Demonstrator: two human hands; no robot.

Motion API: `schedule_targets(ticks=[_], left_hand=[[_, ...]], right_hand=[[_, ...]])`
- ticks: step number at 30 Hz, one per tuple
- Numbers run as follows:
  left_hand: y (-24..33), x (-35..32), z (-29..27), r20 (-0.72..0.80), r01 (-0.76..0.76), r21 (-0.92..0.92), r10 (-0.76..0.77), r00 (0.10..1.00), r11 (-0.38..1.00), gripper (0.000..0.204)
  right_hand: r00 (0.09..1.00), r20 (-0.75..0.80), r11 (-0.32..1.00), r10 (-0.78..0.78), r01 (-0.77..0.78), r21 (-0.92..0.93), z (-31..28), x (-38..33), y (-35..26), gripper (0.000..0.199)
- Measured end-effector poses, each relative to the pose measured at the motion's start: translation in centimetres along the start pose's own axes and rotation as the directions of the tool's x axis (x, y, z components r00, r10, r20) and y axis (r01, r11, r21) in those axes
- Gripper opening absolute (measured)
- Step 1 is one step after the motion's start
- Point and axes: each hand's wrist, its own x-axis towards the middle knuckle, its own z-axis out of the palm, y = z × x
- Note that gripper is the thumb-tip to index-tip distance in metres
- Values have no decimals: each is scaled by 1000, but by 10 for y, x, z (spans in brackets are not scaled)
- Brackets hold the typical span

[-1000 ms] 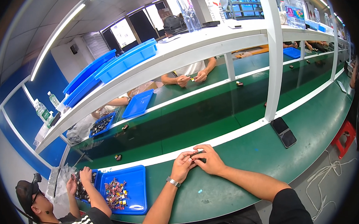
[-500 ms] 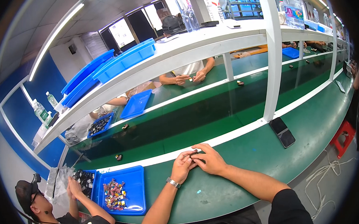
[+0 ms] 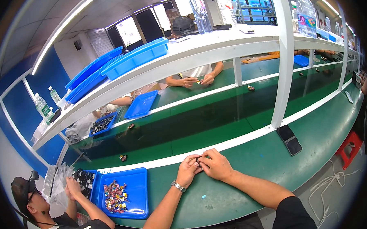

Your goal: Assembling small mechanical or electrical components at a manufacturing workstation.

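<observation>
Above the near edge of the green bench, my left hand point(image 3: 187, 170) and my right hand point(image 3: 216, 165) meet fingertip to fingertip. Pinched between them is a small dark part point(image 3: 198, 160), mostly covered by my fingers, so its exact kind does not show. A watch with a metal band circles my left wrist. To the left of my forearm lies a blue tray point(image 3: 137, 194) with a heap of small wired parts point(image 3: 115, 196) in red, yellow and white.
A co-worker point(image 3: 28, 197) sits at the left beside a tray of black parts point(image 3: 83, 180). A dark phone point(image 3: 289, 140) lies right of my hands, by a white upright post point(image 3: 281, 78). Beyond the white rail runs a green belt point(image 3: 182, 141) carrying scattered small parts. Another person's hands point(image 3: 197, 81) work across it.
The view has tilted slightly. My right fingers have curled in closer around the small dark part, which stays between both hands. The co-worker's hands at the left have shifted a little.
</observation>
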Motion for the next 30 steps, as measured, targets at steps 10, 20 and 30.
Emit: schedule_targets(ticks=[10,20,30], left_hand=[[0,0,5,4,-21,-9,21,1000,1000,27],[3,-1,5,2,2,20,-3,1000,1000,25],[-1,1,9,-135,-63,33,67,989,997,17]], right_hand=[[996,77,993,45,-36,-116,6,-6,3,14],[998,37,983,-58,63,-170,6,-6,2,16],[998,-23,998,-59,59,17,1,2,1,31]])
